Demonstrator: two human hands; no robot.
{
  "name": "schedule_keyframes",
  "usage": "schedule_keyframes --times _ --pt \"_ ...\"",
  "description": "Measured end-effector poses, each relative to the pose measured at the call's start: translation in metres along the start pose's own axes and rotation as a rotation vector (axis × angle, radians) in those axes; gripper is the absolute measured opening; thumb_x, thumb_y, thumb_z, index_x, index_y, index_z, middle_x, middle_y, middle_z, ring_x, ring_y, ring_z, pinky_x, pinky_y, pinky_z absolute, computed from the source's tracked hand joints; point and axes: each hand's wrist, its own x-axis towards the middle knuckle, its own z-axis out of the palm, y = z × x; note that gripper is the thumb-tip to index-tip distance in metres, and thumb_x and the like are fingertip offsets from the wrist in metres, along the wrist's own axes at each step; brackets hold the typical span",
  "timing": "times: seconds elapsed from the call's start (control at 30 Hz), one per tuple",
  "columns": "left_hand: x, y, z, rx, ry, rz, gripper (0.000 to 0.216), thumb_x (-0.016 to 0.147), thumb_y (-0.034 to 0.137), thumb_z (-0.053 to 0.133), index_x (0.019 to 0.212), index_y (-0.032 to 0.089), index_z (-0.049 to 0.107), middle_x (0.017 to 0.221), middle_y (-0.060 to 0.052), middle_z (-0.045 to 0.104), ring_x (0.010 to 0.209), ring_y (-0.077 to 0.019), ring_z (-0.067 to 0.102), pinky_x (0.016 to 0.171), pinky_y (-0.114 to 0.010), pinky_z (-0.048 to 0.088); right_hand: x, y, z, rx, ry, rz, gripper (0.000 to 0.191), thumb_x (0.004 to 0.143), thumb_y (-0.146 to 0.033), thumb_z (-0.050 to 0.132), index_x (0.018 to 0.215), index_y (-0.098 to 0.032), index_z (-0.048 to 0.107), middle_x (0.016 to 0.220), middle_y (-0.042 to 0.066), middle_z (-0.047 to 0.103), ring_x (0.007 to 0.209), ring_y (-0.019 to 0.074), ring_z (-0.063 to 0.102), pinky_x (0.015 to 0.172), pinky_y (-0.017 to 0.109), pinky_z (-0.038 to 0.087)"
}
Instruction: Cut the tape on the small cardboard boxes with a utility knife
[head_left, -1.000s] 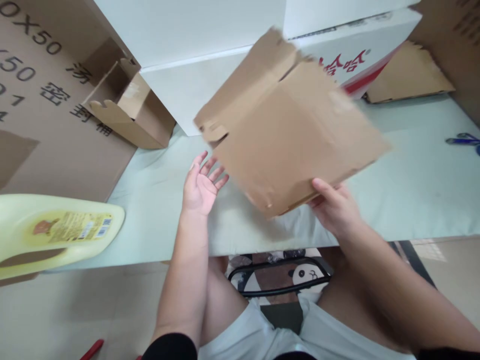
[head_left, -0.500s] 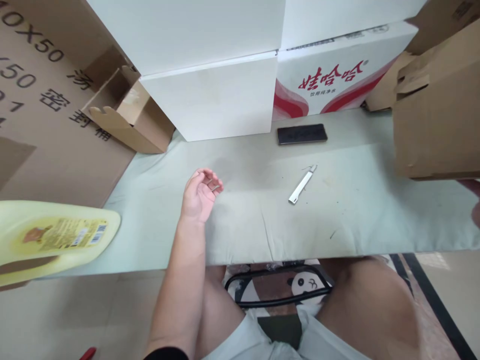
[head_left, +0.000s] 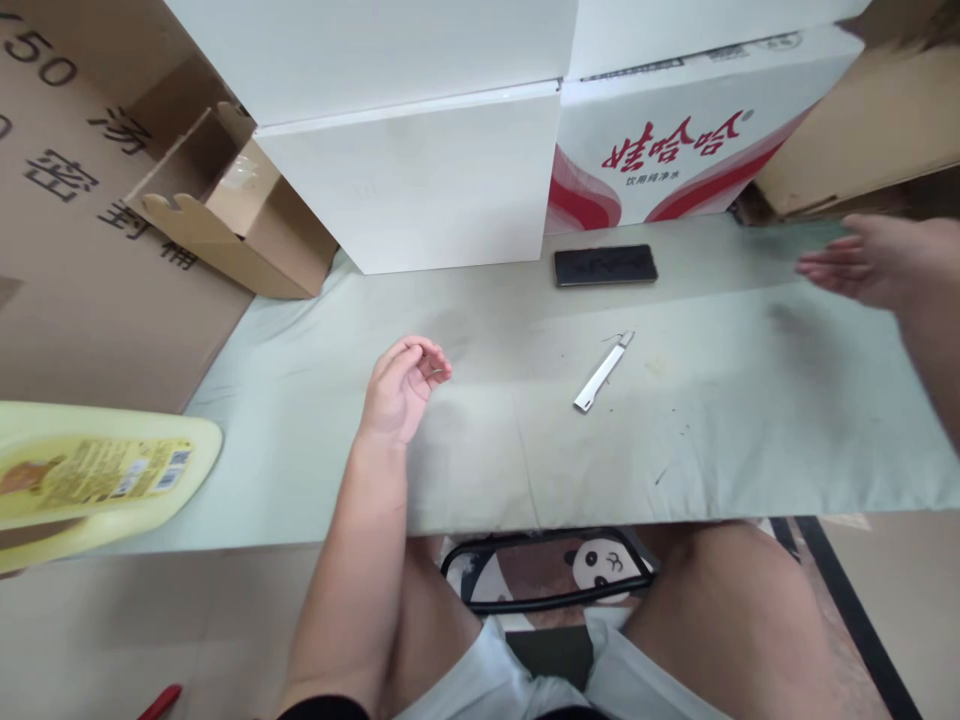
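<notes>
My left hand (head_left: 405, 388) rests above the green cloth, palm turned up, its fingers loosely curled and apart with nothing in them. At the right, my right hand (head_left: 874, 262) reaches over the table with fingers stretched out, holding nothing; it is slightly blurred. Just behind it stands a brown cardboard box (head_left: 862, 130), which the hand does not appear to touch. Between my hands lies a slim silver tool (head_left: 602, 373) that looks like a box cutter. A dark phone (head_left: 606, 266) lies flat behind it.
White cartons (head_left: 420, 190) are stacked at the back, one with red lettering (head_left: 671, 140). On the left stand a large printed cardboard box (head_left: 67, 290), a small open box (head_left: 247, 235) and a pale yellow jug (head_left: 161, 430). Green cloth (head_left: 480, 470) covers the table to its front edge.
The cardboard box at the right has moved away from the near right side, and my right hand is now in view, empty. My left hand has barely moved. The view has shifted slightly.
</notes>
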Motion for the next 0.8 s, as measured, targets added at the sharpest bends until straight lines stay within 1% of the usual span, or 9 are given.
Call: schedule_keyframes --times 0.07,0.1,0.2,0.3,0.33,0.37,0.43,0.57,0.8 --pt "0.0 0.001 -0.001 -0.01 0.008 0.005 0.019 0.073 0.035 0.079 0.072 0.02 0.068 0.073 -0.002 0.066 0.067 -0.0139 0.066 0.066 -0.026 0.058 -0.027 0.006 0.009 -0.133 -0.04 0.175 0.031 0.087 -0.005 0.065 0.057 -0.011 0.058 0.076 0.025 0.074 0.062 0.0191 0.07 0.063 0.048 0.046" --pt "0.0 0.001 -0.001 -0.015 0.011 0.009 0.019 0.073 0.036 0.079 0.072 0.02 0.068 0.073 -0.002 0.066 0.067 -0.014 0.066 0.065 -0.026 0.058 -0.044 0.009 0.012 -0.167 -0.072 0.204 0.025 0.087 -0.01 0.069 0.063 -0.012 0.061 0.074 0.021 0.074 0.06 0.0177 0.068 0.066 0.047 0.047" --pt "-0.001 0.0 -0.002 -0.036 0.014 0.013 0.021 0.073 0.036 0.079 0.073 0.019 0.067 0.072 -0.002 0.065 0.066 -0.0137 0.065 0.064 -0.026 0.057 -0.106 0.016 0.021 -0.196 -0.232 0.153 0.009 0.089 -0.02 0.07 0.084 -0.013 0.071 0.073 0.012 0.073 0.059 0.0169 0.066 0.064 0.04 0.048" --pt "-0.003 -0.003 -0.001 -0.041 0.01 -0.003 0.021 0.072 0.036 0.079 0.073 0.019 0.067 0.071 -0.001 0.065 0.065 -0.0129 0.065 0.064 -0.025 0.057 -0.168 0.028 0.037 -0.227 -0.388 0.024 0.018 0.083 -0.027 0.072 0.099 -0.02 0.075 0.081 0.006 0.074 0.066 0.0181 0.067 0.063 0.034 0.05" --pt "-0.003 -0.003 -0.001 -0.038 0.009 -0.006 0.021 0.073 0.036 0.079 0.073 0.019 0.067 0.071 -0.001 0.065 0.065 -0.0128 0.065 0.064 -0.025 0.057 -0.186 0.033 0.045 -0.262 -0.425 -0.065 0.022 0.082 -0.031 0.072 0.102 -0.021 0.075 0.086 0.006 0.074 0.07 0.0187 0.067 0.066 0.034 0.051" --pt "-0.004 -0.004 -0.002 -0.033 0.009 -0.008 0.02 0.074 0.036 0.078 0.074 0.019 0.066 0.071 -0.001 0.065 0.066 -0.0129 0.065 0.064 -0.025 0.057 -0.202 0.038 0.053 -0.391 -0.47 -0.272 0.026 0.087 -0.035 0.063 0.108 -0.022 0.073 0.094 0.007 0.074 0.074 0.0196 0.066 0.068 0.036 0.053" --pt "-0.004 -0.004 -0.003 -0.018 0.017 -0.008 0.02 0.075 0.036 0.077 0.075 0.02 0.066 0.072 -0.001 0.065 0.066 -0.0133 0.066 0.065 -0.025 0.057 -0.228 0.046 0.07 -0.469 -0.507 -0.406 0.033 0.086 -0.034 0.06 0.114 -0.021 0.073 0.107 0.012 0.072 0.083 0.0232 0.065 0.079 0.042 0.054" --pt "-0.003 -0.004 -0.011 0.022 0.059 -0.002 0.023 0.073 0.039 0.077 0.075 0.02 0.065 0.072 -0.001 0.065 0.066 -0.0133 0.066 0.065 -0.025 0.056 -0.257 0.056 0.09 -0.603 -0.553 -0.542 0.035 0.089 -0.033 0.056 0.113 -0.018 0.075 0.123 0.02 0.065 0.107 0.0351 0.059 0.093 0.053 0.047" --pt "0.006 0.004 -0.033 0.224 0.228 0.112 0.03 0.069 0.047 0.076 0.076 0.022 0.062 0.07 0.0 0.064 0.064 -0.0148 0.065 0.064 -0.027 0.054 -0.261 0.058 0.095 -0.711 -0.577 -0.69 0.029 0.091 -0.032 0.053 0.107 -0.02 0.074 0.119 0.016 0.069 0.102 0.0324 0.054 0.089 0.048 0.043"
